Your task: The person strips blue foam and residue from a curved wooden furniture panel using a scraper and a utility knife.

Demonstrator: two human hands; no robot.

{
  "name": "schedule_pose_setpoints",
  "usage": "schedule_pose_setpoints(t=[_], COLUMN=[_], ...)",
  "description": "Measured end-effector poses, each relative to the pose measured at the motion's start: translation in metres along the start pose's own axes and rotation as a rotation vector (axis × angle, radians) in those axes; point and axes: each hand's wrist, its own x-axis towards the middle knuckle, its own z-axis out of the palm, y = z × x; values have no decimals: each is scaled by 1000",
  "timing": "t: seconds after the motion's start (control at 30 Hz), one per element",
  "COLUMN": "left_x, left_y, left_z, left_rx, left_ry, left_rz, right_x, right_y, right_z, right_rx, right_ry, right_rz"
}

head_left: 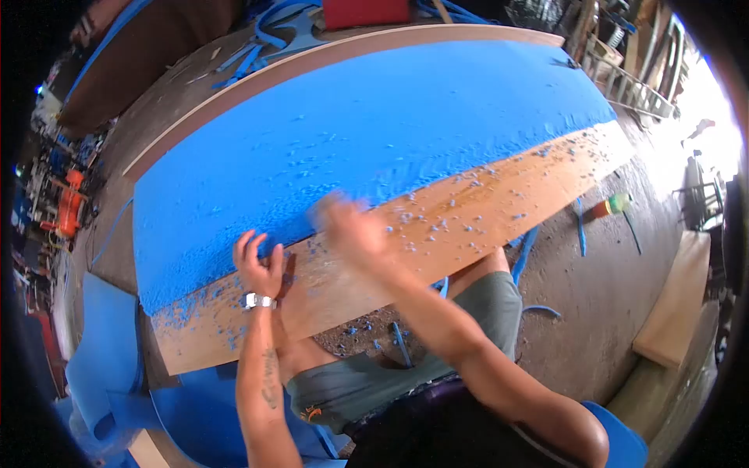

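A large blue foam sheet [374, 101] lies over a wooden board [328, 296], its near edge rough and covered in small blue crumbs. My left hand [259, 265], below a wristwatch [257, 301], rests at that near edge with its fingers spread on the foam. Just to its right, my right hand [349, 226] is over the same edge, smeared by motion. I cannot tell what the right hand holds, if anything. Loose blue crumbs [445, 222] are scattered along the bare strip of board.
A long wooden strip [328, 58] borders the sheet's far side. Blue foam offcuts [105, 343] lie at the lower left, and more scraps [285, 31] at the back. On the floor to the right are a bottle [610, 206] and a wooden plank [675, 300].
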Motion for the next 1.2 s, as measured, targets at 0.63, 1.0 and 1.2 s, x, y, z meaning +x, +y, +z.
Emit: schedule_pose_setpoints(t=[0.63, 1.0, 1.2], left_x=[-17, -16, -18], left_y=[-58, -57, -54], left_z=[-38, -40, -40], left_rx=[566, 540, 519], left_ry=[-151, -127, -126], left_rz=[-315, -324, -354], right_x=[35, 27, 36], right_y=[35, -7, 76], right_z=[-60, -35, -86], right_rx=[147, -16, 29], right_ry=[19, -142, -4], right_rz=[482, 10, 399])
